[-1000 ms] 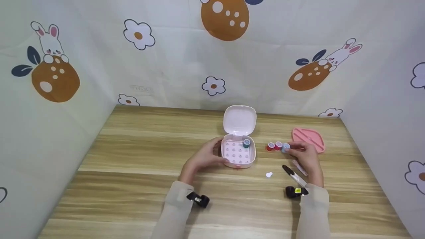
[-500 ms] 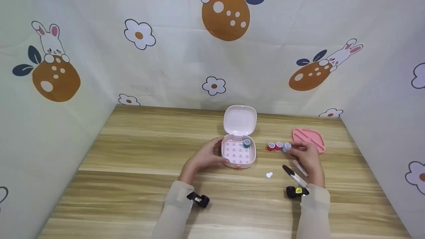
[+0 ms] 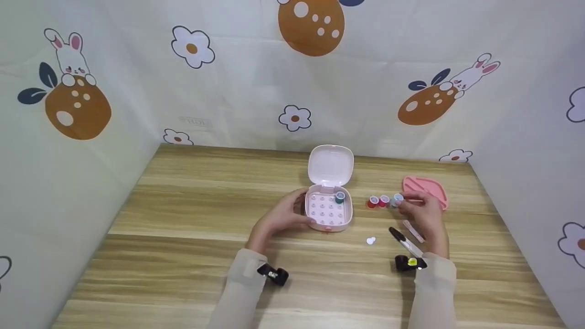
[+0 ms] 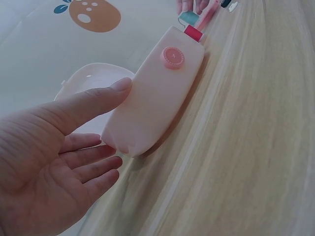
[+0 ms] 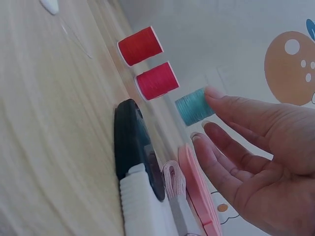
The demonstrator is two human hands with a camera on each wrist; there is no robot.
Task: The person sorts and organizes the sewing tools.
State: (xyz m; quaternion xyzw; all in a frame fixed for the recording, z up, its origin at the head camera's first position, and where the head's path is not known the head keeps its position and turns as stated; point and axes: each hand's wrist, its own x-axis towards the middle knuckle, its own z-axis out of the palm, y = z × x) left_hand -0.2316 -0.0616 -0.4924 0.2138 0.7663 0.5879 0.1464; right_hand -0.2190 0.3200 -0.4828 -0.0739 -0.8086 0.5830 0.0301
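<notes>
My left hand [image 3: 286, 212] holds the left side of a pale pink sewing box [image 4: 152, 101], thumb on its front and fingers along its side. The lid [image 3: 330, 165] stands open. Inside, rows of small pegs show, and a dark teal thread spool [image 3: 339, 197] stands in the back right corner. My right hand [image 3: 426, 219] pinches a light blue thread spool [image 5: 193, 107] between thumb and fingers, just above the table. Beside it, a red spool [image 5: 140, 45] and a crimson spool [image 5: 157, 81] stand upright on the table.
A pink tray [image 3: 427, 185] lies behind my right hand. Under that wrist are a tool with black and white parts [image 3: 402, 238] and a pale pink strip, perhaps a tape measure [image 3: 413, 230]. A small white piece [image 3: 370, 240] lies in front of the spools.
My right hand has lifted the light blue spool slightly and shifted it a little right, away from the crimson spool. The left hand and the box have stayed put.
</notes>
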